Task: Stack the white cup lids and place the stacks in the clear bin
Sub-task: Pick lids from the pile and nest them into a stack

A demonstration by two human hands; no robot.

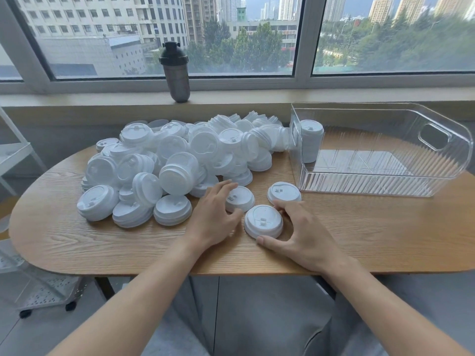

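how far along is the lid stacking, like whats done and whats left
Barely started. Done: one stack of lids stands in the clear bin, at its left end. In hand: the right hand grips a lid on the table, and the left hand touches a second lid; a third lid lies beside them. Left: the big loose pile, nearly everything.

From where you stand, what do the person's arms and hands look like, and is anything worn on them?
Both forearms are bare, with no sleeves in view. The left hand and right hand have no gloves, rings, watch or bracelets that show. Nails look short and unpainted. Below the arms, light grey clothing covers the lap.
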